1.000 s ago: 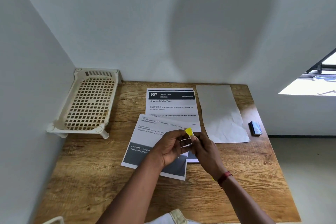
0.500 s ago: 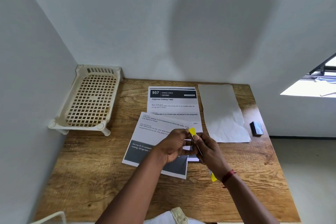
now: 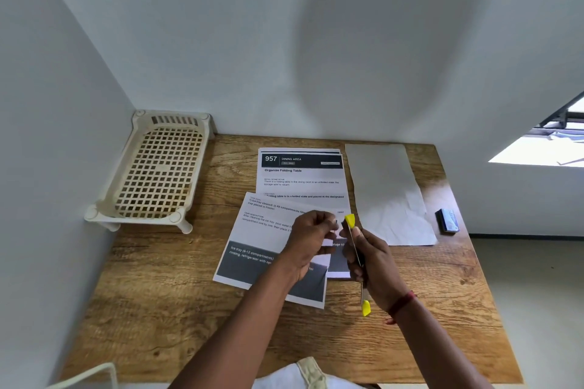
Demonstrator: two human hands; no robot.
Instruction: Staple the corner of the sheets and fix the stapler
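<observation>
Beside the lattice tray (image 3: 158, 167), right hand (image 3: 376, 259) grips a yellow-tipped rod (image 3: 357, 259); left hand's (image 3: 311, 240) fingers curl, contents hidden.

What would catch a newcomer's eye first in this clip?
The two hands meeting over the printed sheets at mid-table: the right hand holds a thin rod with yellow tips, and the left hand has its fingers curled just beside the upper tip. A cream plastic tray sits in the far left corner.
</observation>
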